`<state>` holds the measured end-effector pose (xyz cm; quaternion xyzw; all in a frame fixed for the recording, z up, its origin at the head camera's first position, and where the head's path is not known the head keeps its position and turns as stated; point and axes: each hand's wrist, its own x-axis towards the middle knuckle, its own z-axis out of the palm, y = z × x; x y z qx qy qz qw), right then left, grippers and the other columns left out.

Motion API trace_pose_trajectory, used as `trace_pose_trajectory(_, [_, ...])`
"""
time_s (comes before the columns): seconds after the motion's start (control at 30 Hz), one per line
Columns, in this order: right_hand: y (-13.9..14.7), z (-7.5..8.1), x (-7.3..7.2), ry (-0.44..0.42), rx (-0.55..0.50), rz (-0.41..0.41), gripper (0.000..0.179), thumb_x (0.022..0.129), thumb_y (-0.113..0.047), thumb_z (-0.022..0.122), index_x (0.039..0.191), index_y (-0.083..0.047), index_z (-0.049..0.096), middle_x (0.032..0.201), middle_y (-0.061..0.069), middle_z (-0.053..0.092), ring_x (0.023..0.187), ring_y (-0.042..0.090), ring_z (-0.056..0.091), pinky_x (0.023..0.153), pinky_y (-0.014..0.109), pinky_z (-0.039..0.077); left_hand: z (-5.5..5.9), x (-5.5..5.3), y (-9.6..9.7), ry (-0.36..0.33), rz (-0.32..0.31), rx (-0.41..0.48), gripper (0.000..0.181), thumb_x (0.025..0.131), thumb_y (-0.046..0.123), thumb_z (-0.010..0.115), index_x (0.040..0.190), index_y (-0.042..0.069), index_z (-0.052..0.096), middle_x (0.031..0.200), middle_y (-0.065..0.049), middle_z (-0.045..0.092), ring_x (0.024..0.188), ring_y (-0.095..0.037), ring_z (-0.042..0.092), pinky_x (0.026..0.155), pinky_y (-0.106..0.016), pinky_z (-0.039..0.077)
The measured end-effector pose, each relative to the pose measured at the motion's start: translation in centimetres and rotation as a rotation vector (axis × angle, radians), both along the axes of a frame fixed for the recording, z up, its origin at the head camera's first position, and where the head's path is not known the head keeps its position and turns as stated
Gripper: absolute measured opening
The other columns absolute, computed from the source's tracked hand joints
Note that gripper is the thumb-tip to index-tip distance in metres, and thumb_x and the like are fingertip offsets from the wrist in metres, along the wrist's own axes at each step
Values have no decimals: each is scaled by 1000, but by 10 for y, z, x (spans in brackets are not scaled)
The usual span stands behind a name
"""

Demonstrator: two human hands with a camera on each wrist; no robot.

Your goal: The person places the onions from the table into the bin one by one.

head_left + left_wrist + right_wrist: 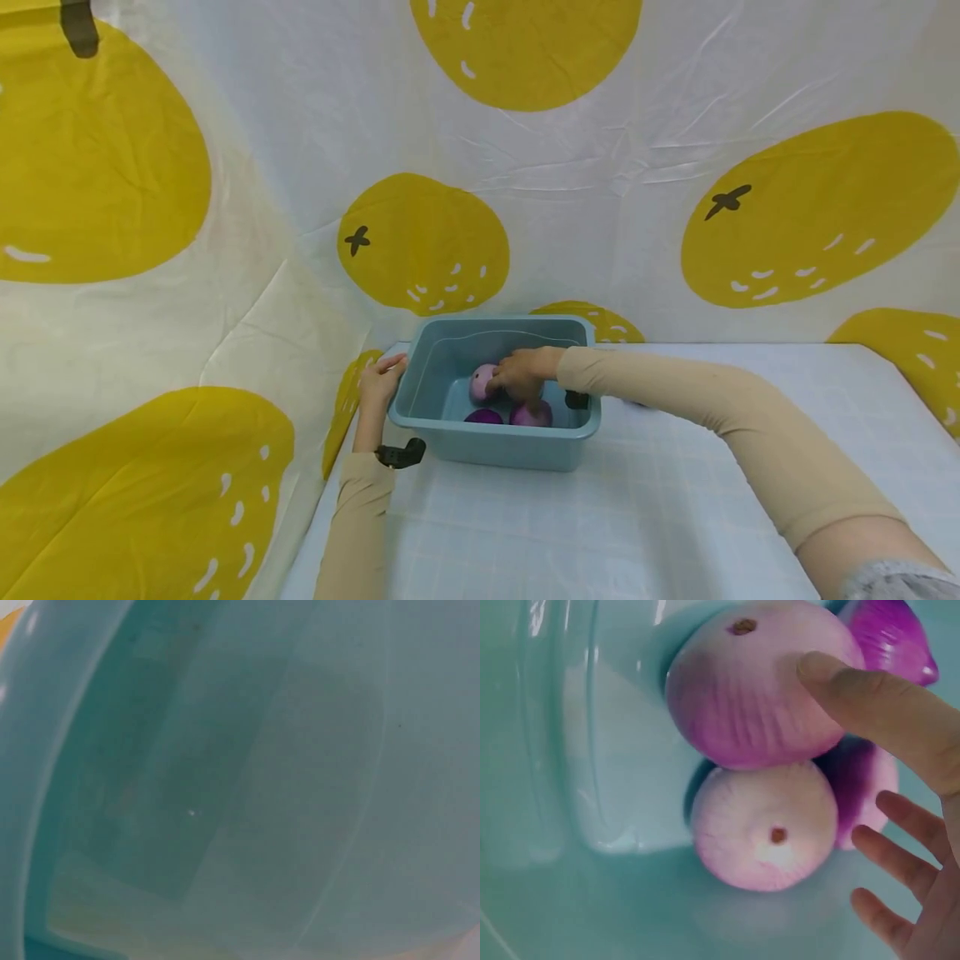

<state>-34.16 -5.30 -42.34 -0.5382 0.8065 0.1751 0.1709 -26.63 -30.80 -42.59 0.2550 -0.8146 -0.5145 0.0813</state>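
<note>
A blue-green plastic basin [495, 450] holds several pink and purple onions. My right hand [523, 371] reaches down inside it. In the right wrist view, the thumb [885, 701] overlaps a large pink-purple onion [757, 690], and the other fingers are spread apart. Just below lies a paler onion [761, 832]; a darker purple onion [866, 791] is partly hidden behind the two. Another bright purple onion [889, 637] shows at the top right. My left hand [381, 382] touches the outside of the basin's left rim. The left wrist view shows only the basin wall [247, 780].
The basin stands on a table [570, 533] with a pale cloth, close to the back curtain [585, 200] printed with yellow fruit. A small dark thing [639, 404] lies right of the basin, mostly hidden by my right forearm.
</note>
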Motion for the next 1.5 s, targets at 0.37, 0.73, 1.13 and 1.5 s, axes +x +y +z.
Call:
trace_pose_trajectory(0.37, [15,30,1,-160,-68,-93,74,78,-21,80,143,-29,45,147,0,46,131,21,45,113,43,35,1,1,1,3,-8,22,39,94,28,61,125,4,64,138,-20,52,126,-38,48,107,-50,39])
trace_pose_trajectory(0.73, [49,59,5,-180,-214,-96,63,79,-21,78,136,-26,51,138,0,54,124,20,50,110,43,38,-3,0,0,-7,-1,17,40,94,30,61,125,5,64,139,-20,51,125,-38,48,106,-49,39])
trace_pose_trajectory(1.13, [94,89,18,-79,-259,-144,69,83,-26,75,144,-23,43,146,4,47,130,26,48,108,45,40,-1,0,1,5,2,30,41,94,29,61,126,3,63,139,-22,51,123,-39,49,105,-49,41])
trace_pose_trajectory(1.5, [136,88,36,47,-386,-170,63,84,-32,73,140,-17,48,137,7,55,127,31,49,109,54,35,-3,3,2,27,12,61,41,94,25,61,126,0,62,139,-23,50,121,-39,50,103,-49,42])
